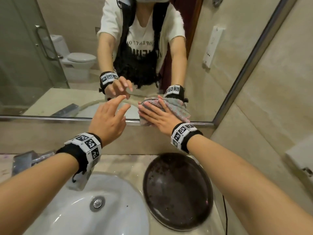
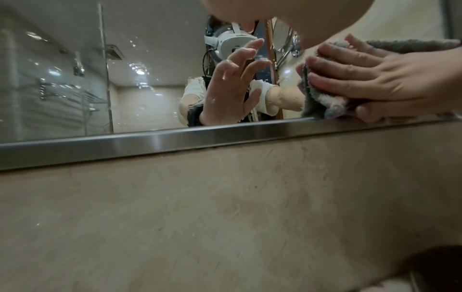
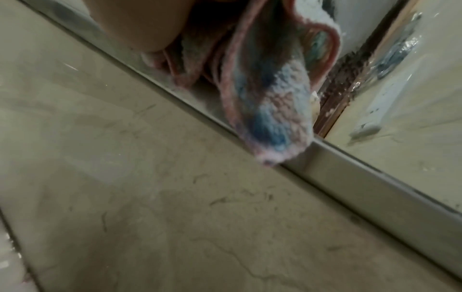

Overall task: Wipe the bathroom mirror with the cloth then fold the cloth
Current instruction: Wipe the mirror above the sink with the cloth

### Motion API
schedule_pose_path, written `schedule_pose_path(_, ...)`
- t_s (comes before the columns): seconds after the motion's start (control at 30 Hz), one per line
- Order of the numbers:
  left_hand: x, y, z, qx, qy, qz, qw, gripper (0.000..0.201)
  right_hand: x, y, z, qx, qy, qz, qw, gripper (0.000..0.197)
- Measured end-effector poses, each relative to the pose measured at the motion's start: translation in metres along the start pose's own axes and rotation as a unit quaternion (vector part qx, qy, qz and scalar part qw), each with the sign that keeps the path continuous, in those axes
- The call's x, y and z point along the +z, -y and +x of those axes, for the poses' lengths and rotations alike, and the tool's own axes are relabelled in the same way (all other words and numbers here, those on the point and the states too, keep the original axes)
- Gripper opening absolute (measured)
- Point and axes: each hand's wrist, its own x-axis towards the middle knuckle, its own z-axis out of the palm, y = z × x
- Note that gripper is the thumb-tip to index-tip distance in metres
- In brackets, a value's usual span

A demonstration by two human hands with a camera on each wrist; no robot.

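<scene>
The wall mirror (image 1: 50,48) has a metal frame (image 1: 50,118) along its lower edge. My right hand (image 1: 157,114) lies flat with straight fingers on a bunched grey, pink and blue cloth (image 1: 177,107), pressing it against the glass just above the frame. The left wrist view shows that right hand (image 2: 375,79) on the cloth (image 2: 322,100). In the right wrist view, a corner of the cloth (image 3: 270,110) hangs over the frame. My left hand (image 1: 110,116) is open and empty, with its fingers spread close to the glass, left of the cloth.
Below the mirror runs a beige stone splashback (image 2: 225,217). On the counter sit a white sink (image 1: 67,209) and a dark round tray (image 1: 177,192). A plastic-wrapped item (image 1: 22,161) lies at the left. A side wall with a white box (image 1: 301,158) closes the right.
</scene>
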Motion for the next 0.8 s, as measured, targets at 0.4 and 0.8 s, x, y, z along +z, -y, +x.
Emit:
schedule_pose_path(0.4, 0.020, -0.018, 0.020, 0.030, 0.032, -0.039, 0.998, 0.037, 0.018, -0.031, -0.066, 0.011, -0.022, -0.025, 0.999, 0.065)
schedule_pose_path(0.8, 0.038, -0.047, 0.033, 0.063, 0.040, -0.078, 0.994, 0.037, 0.015, -0.003, -0.096, 0.529, -0.011, 0.060, 0.847, 0.077)
